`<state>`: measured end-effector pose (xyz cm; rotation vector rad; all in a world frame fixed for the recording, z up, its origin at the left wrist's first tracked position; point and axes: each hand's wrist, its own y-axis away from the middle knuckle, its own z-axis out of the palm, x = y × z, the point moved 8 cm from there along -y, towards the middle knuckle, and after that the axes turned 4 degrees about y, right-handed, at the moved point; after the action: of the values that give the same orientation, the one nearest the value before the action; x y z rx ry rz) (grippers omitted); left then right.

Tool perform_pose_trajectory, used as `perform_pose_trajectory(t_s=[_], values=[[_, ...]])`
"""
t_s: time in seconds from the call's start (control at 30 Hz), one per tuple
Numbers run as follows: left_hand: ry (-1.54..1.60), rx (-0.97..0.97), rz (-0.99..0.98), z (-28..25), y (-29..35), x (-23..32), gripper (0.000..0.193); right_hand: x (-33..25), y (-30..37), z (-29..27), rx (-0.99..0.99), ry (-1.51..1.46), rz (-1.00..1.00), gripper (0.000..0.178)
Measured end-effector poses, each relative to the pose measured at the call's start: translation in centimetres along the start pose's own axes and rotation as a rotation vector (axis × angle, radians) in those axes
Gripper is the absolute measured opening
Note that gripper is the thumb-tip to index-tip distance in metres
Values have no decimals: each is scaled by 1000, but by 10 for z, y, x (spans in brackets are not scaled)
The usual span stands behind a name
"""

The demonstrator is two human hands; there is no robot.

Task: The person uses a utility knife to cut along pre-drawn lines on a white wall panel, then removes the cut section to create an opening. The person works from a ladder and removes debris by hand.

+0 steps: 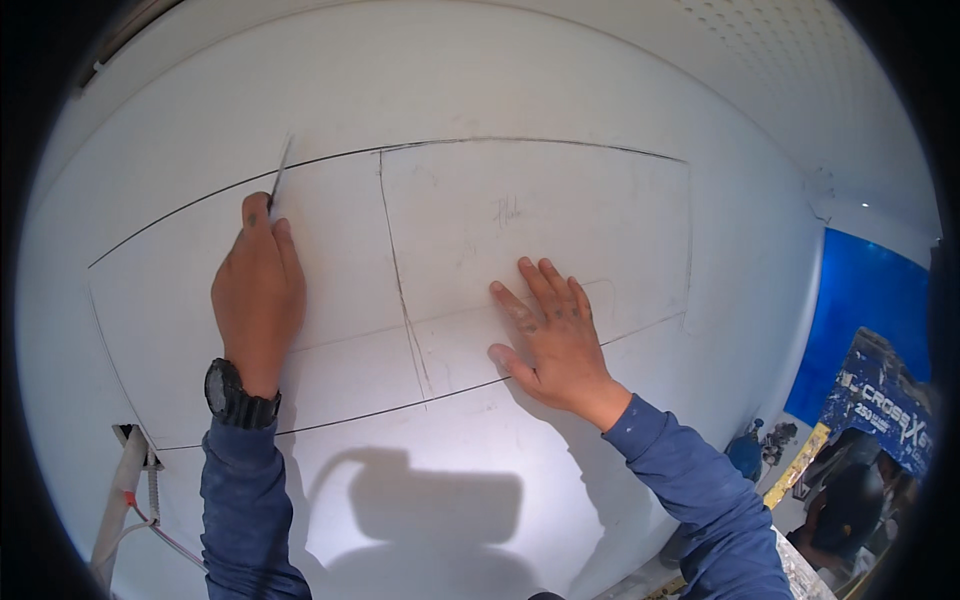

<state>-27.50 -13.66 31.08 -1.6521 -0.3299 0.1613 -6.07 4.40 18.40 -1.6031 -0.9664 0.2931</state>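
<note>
A white wall panel (450, 230) fills most of the view, with dark lines drawn on it as a long rectangle split by a near-upright line. My left hand (258, 285), a black watch on its wrist, is closed on a thin-bladed hand tool (282, 167). Its narrow blade points up across the upper drawn line; the fist covers most of the handle, and whether it is a knife or a saw does not show. Lower down, my right hand (556, 335) lies spread on the panel, fingers apart, just above the bottom line. It holds nothing.
At the lower left, a pale pipe (119, 500) and wires (150, 520) come from a hole in the wall. A blue panel (865, 300) stands at the right. Below it are a worn blue printed sheet (880, 400), a yellow strip (797, 465) and a dark-clothed person (850, 505).
</note>
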Motion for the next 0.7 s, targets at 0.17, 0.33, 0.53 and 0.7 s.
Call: perform_pose_trajectory(t_s=[0.17, 0.33, 0.53, 0.7], values=[[-63, -25, 15, 2, 6, 11, 26, 13, -27, -39, 147, -556, 112, 32], [-80, 34, 97, 5, 7, 12, 23, 38, -89, -114, 398, -1372, 111, 29], [-74, -6, 85, 11, 7, 6, 21, 15, -152, -141, 502, -1591, -590, 28], [-97, 38, 110, 4, 5, 10, 21, -21, -186, -51, 355, -1685, -313, 28]])
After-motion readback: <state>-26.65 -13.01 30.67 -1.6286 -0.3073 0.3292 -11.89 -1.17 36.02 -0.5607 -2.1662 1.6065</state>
